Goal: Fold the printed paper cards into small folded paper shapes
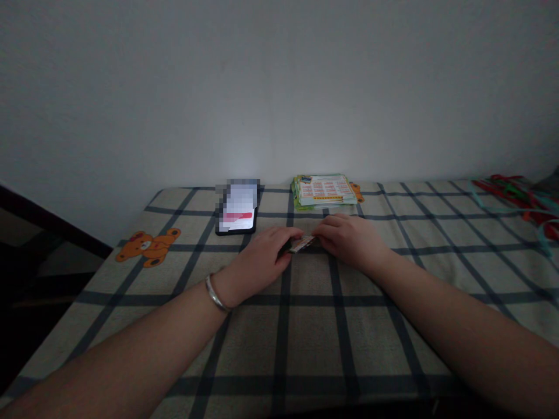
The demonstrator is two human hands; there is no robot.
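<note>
Between my two hands is a small printed piece of folded card or paper (302, 244), tilted a little above the checked tablecloth (305, 337). My left hand (264, 256), with a silver bangle at its wrist, pinches the left end between thumb and fingers. On the other side my right hand (349, 241) has its fingertips closed on the right end. Fingers cover much of the piece. Just beyond my right hand lies a stack of printed cards (325, 191), the top one showing a calendar-like grid in red.
A lit phone (238, 215) lies left of the stack, its screen partly blurred. An orange bear cutout (149, 247) is at the table's left, and another bear shape (357, 192) peeks from behind the stack. Tangled red and green ribbons (519, 198) lie far right. A wall (279, 87) borders the back.
</note>
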